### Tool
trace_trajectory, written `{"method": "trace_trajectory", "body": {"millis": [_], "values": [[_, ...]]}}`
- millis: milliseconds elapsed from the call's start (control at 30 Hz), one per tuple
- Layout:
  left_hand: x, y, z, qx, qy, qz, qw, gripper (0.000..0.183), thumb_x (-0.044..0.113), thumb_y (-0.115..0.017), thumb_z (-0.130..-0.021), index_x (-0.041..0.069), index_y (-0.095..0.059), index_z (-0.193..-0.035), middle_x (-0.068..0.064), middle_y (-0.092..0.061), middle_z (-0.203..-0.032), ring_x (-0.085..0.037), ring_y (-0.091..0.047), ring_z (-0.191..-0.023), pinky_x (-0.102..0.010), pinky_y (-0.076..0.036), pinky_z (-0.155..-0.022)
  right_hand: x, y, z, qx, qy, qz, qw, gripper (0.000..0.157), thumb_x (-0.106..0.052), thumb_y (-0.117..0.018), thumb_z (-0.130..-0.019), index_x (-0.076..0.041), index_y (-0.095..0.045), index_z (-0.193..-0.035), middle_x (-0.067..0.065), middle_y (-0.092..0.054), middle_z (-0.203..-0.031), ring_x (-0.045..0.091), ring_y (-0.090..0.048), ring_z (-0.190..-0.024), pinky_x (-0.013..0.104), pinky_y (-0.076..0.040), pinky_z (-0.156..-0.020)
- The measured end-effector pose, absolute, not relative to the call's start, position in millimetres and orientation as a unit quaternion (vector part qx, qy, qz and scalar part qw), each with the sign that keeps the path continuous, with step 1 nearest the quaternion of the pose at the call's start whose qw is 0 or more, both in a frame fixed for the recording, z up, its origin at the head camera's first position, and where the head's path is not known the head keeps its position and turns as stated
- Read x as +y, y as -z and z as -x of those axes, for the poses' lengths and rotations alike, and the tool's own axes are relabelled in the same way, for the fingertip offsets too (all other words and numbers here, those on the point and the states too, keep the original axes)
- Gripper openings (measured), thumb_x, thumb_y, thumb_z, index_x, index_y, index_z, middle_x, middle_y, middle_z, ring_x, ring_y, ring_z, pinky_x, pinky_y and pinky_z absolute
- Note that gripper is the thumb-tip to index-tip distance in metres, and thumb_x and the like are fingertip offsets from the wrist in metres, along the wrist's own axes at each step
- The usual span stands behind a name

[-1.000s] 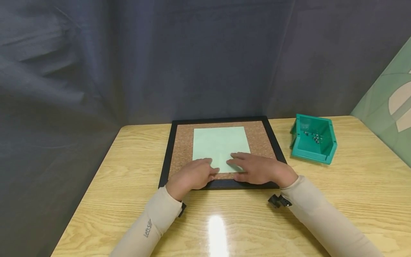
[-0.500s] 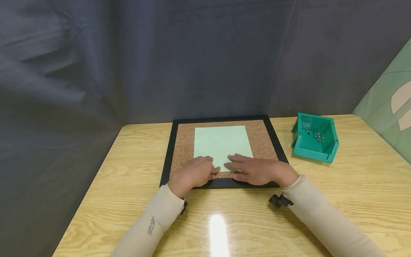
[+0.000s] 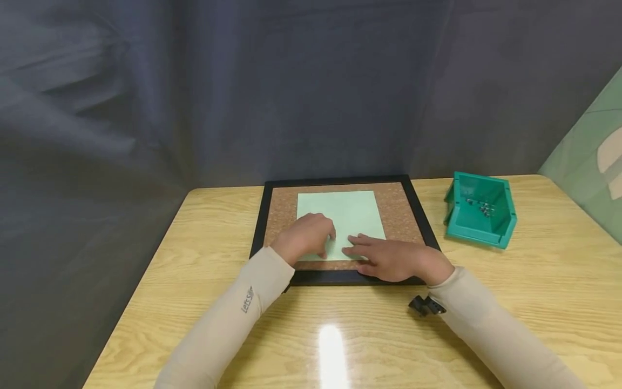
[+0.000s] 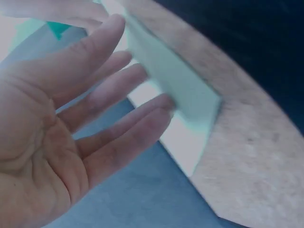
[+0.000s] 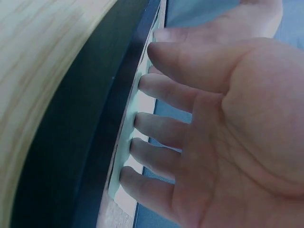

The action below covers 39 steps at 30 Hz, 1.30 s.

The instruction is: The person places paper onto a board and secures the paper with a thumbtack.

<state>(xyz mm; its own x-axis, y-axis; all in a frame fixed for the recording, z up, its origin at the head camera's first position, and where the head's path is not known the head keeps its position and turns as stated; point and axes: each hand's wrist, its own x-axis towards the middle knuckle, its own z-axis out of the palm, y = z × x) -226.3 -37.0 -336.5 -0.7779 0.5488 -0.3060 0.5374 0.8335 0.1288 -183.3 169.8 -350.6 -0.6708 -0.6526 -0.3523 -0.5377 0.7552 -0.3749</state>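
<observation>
Just beneath left grip (image 3: 307,234) and right grip (image 3: 392,260) lies green paper (image 3: 346,208).

Through the head camera I see a surface (image 3: 379,335) of pale yellowish wood, its grain running mostly across, with a rounded corner at 11 o'clock and a bright streak of glare at 6 o'clock. Toward 12 o'clock, near the far edge, a black-framed cork board (image 3: 396,213) lies flat on it. At 2 o'clock I have a green plastic bin (image 3: 476,236) resting on the wood, set askew, just beside the board and apart from it.
</observation>
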Motion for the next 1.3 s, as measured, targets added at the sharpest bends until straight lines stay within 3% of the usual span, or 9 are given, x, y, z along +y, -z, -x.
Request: {"method": "trace_trajectory", "body": {"millis": [133, 267, 367, 600, 767, 1067, 1200, 1300], "values": [[-36, 342, 240, 0.942, -0.014, -0.277, 0.19, 0.069, 0.023, -0.086, -0.078, 0.022, -0.057, -0.14, -0.001, -0.056, -0.145, -0.022, -0.054, -0.131, -0.037, -0.046, -0.107, 170, 352, 183, 0.906, 0.123, 0.327, 0.238, 0.052, -0.031, -0.046, -0.106, -0.017, -0.036, -0.155, 0.012, -0.022, -0.166, 0.037, -0.019, -0.153, 0.056, -0.03, -0.117], [-41, 346, 255, 0.938, -0.013, -0.25, 0.238, 0.084, 0.036, -0.08, -0.084, 0.032, -0.035, -0.155, -0.006, -0.024, -0.165, -0.03, -0.023, -0.153, -0.05, -0.031, -0.119, 170, 353, 183, 0.908, 0.123, 0.317, 0.246, 0.053, -0.033, -0.046, -0.106, -0.019, -0.035, -0.156, 0.009, -0.02, -0.166, 0.035, -0.018, -0.154, 0.056, -0.029, -0.118], [-51, 350, 269, 0.935, -0.007, -0.229, 0.27, 0.095, 0.051, -0.073, -0.086, 0.036, -0.016, -0.16, -0.005, 0.0, -0.17, -0.033, 0.002, -0.157, -0.059, -0.018, -0.122, 168, 355, 184, 0.907, 0.12, 0.319, 0.249, 0.053, -0.035, -0.046, -0.106, -0.02, -0.034, -0.156, 0.008, -0.019, -0.167, 0.034, -0.018, -0.154, 0.056, -0.028, -0.118], [-74, 357, 290, 0.929, 0.001, -0.224, 0.294, 0.12, 0.076, -0.069, -0.073, 0.041, 0.008, -0.158, 0.001, 0.021, -0.167, -0.029, 0.016, -0.155, -0.064, -0.011, -0.121, 164, 355, 187, 0.902, 0.128, 0.322, 0.256, 0.054, -0.035, -0.047, -0.106, -0.021, -0.034, -0.156, 0.007, -0.018, -0.167, 0.033, -0.016, -0.155, 0.056, -0.027, -0.119], [-81, 361, 299, 0.931, -0.008, -0.237, 0.276, 0.123, 0.078, -0.067, -0.073, 0.035, 0.011, -0.159, -0.003, 0.023, -0.166, -0.027, 0.019, -0.154, -0.061, -0.002, -0.123, 166, 353, 188, 0.903, 0.13, 0.315, 0.26, 0.054, -0.035, -0.046, -0.106, -0.022, -0.033, -0.157, 0.007, -0.017, -0.168, 0.032, -0.014, -0.155, 0.055, -0.025, -0.12], [-91, 359, 304, 0.939, -0.008, -0.222, 0.263, 0.116, 0.071, -0.065, -0.081, 0.027, 0.007, -0.16, -0.005, 0.019, -0.167, -0.026, 0.016, -0.155, -0.054, -0.003, -0.125, 169, 353, 187, 0.903, 0.137, 0.307, 0.268, 0.054, -0.037, -0.046, -0.106, -0.024, -0.032, -0.157, 0.005, -0.016, -0.168, 0.031, -0.013, -0.156, 0.055, -0.025, -0.12], [-77, 354, 291, 0.938, -0.012, -0.245, 0.245, 0.099, 0.052, -0.069, -0.087, 0.028, -0.007, -0.161, 0.0, 0.011, -0.169, -0.028, 0.011, -0.156, -0.053, -0.006, -0.125, 171, 352, 186, 0.906, 0.131, 0.305, 0.262, 0.053, -0.036, -0.047, -0.106, -0.022, -0.034, -0.156, 0.005, -0.018, -0.167, 0.031, -0.015, -0.155, 0.054, -0.025, -0.12], [-61, 348, 275, 0.933, 0.017, -0.286, 0.216, 0.08, 0.03, -0.07, -0.092, 0.031, -0.026, -0.158, 0.002, -0.008, -0.169, -0.027, -0.007, -0.157, -0.049, -0.021, -0.124, 171, 353, 186, 0.908, 0.119, 0.322, 0.241, 0.052, -0.03, -0.047, -0.106, -0.019, -0.037, -0.155, 0.009, -0.021, -0.166, 0.034, -0.019, -0.154, 0.055, -0.028, -0.119]]}}
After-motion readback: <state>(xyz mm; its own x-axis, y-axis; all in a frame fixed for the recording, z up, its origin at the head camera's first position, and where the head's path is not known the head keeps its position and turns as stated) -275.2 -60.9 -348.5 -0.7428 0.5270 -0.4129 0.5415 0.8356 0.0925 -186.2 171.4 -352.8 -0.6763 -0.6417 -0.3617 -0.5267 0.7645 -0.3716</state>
